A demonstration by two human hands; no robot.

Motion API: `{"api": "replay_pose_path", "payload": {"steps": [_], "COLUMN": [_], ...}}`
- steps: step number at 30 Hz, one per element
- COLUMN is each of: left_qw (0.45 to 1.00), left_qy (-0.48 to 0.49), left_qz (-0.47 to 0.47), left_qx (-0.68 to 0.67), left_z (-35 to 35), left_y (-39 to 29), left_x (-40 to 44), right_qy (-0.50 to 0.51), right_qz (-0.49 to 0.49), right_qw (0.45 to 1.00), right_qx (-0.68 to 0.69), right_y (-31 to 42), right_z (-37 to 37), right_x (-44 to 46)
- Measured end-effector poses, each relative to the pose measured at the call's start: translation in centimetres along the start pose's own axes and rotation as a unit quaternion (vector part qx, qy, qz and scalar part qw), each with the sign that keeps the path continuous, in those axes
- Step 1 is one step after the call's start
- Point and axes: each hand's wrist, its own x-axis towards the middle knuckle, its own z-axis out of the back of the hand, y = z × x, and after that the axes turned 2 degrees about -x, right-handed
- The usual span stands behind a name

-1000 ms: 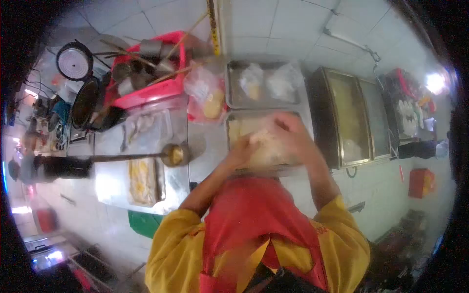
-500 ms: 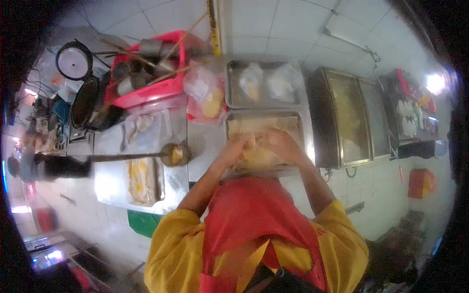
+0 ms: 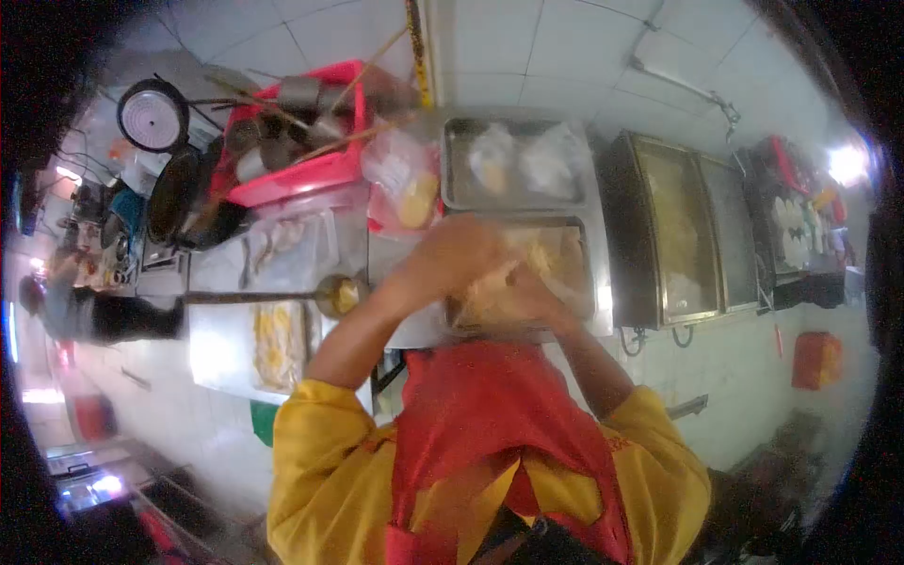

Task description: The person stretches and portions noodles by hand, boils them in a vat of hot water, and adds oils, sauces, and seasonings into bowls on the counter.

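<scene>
A metal tray (image 3: 590, 282) lies in front of my apron, with tan, crumb-like stuff (image 3: 565, 247) over its bottom. My left hand (image 3: 466, 250) is over the tray's left side; motion smears its fingers. Low over the middle of the tray is my right hand (image 3: 535, 299), its fingers curled in; whatever they hold, if anything, is hidden. Just beyond the right hand shows a pale yellow piece (image 3: 540, 256) whose kind I cannot make out.
Behind stands another metal tray (image 3: 513, 200) with plastic bags (image 3: 551, 158). A pink basket (image 3: 297, 185) of ladles and pots is at back left. A long-handled ladle (image 3: 337, 296) and a tray of yellow pieces (image 3: 280, 344) are leftward. At right is a glass-doored cabinet (image 3: 678, 235).
My left hand has lifted and shifted toward the back of the tray, its elbow farther out. The right hand has moved slightly nearer to me, and its fingers now look curled.
</scene>
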Motion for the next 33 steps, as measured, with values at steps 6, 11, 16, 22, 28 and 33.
{"api": "replay_pose_path", "payload": {"steps": [6, 11, 16, 22, 28, 33], "left_qw": [0.934, 0.935, 0.972, 0.972, 0.987, 0.984], "left_qy": [-0.277, -0.184, -0.134, -0.204, -0.120, -0.146], "left_qz": [-0.010, -0.054, -0.008, -0.069, -0.095, -0.081], "left_qx": [-0.225, -0.298, -0.192, 0.091, 0.050, -0.056], "left_z": [4.3, 4.7, 6.1, 6.9, 10.2, 12.3], "left_y": [0.0, -1.6, -3.1, -1.9, -3.6, -6.9], "left_x": [-0.6, 0.2, -0.1, 0.2, 1.5, 1.8], "right_qy": [-0.005, -0.077, -0.107, -0.042, -0.038, -0.117], "right_qz": [-0.091, -0.020, -0.031, -0.023, -0.121, 0.017], "right_qw": [0.991, 0.989, 0.992, 0.999, 0.992, 0.986], "right_qx": [0.099, 0.128, 0.055, 0.023, 0.008, 0.115], "right_y": [3.4, 4.5, 5.2, -3.7, 0.2, -3.8], "right_z": [1.6, 1.5, 1.1, 0.3, 2.7, -0.5], "right_x": [-2.2, -2.7, -0.8, 1.0, -2.1, -1.6]}}
